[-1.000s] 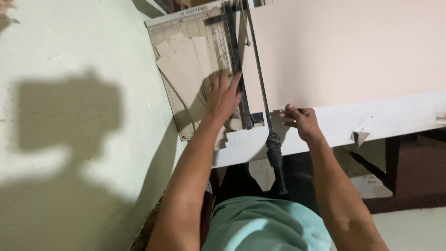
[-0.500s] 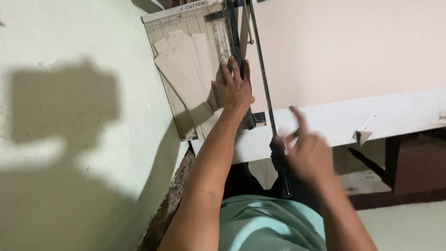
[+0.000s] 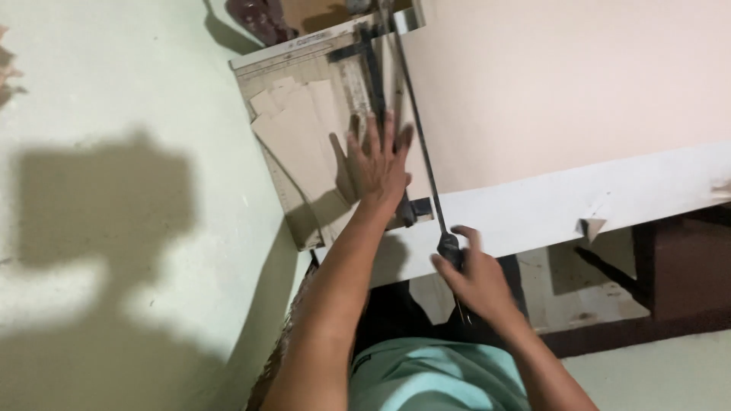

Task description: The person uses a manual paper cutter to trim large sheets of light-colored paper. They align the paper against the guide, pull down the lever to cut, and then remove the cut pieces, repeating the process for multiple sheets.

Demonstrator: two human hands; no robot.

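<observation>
- The right hand point(image 3: 476, 278) is nearest, just off the near edge of the table point(image 3: 609, 202), its fingers wrapped around the black handle point(image 3: 449, 247) of the cutter's blade arm.
- The blade arm point(image 3: 415, 141) is a long thin dark bar; its long axis runs from the handle at the table's near edge away and a little leftward to the far end of the paper cutter point(image 3: 274, 144), so the handle end points back at the person.
- The arm lies low beside the cutter's right edge, close to the dark clamp bar point(image 3: 375, 84) that runs alongside it.
- The left hand point(image 3: 378, 164) lies flat with fingers spread, pressing down across the clamp bar and the right part of the cutter's board; it grasps nothing.
- Just left of that hand, tan cardboard strips point(image 3: 301, 141) lie fanned on the board, their long axes running near to far.
- A large pale sheet point(image 3: 563, 84) covers the table to the right of the blade arm, reaching the far edge.
</observation>
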